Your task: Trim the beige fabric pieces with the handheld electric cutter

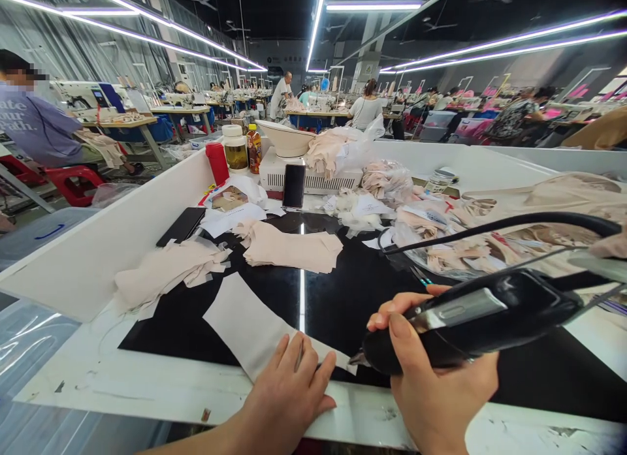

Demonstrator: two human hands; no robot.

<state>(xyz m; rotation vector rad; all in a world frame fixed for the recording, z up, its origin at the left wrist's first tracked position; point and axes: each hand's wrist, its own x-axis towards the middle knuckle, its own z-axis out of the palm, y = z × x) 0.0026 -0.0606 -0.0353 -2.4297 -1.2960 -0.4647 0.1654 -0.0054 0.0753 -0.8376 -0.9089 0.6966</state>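
My right hand [441, 390] is wrapped round a black corded handheld tool [490, 314] with a silver lever on its upper side. The tool's small metal tip [360, 358] meets the narrow right end of a pale fabric piece [249, 321]. My left hand [294, 386] lies on that piece near the front edge of the black board [353, 305], palm down with fingers spread. A thin grey sliver shows between its fingers; I cannot make it out. Behind lies a stack of beige fabric pieces [291, 247], and a looser beige pile [169, 269] is at the left.
A phone [294, 186] leans against a white machine [274, 171] at the back. Bagged fabric pieces [441, 230] crowd the right side, with small scissors [421, 277] nearby. Jars [235, 148] and a red container [216, 163] stand back left, inside white side walls [112, 246]. People sew beyond.
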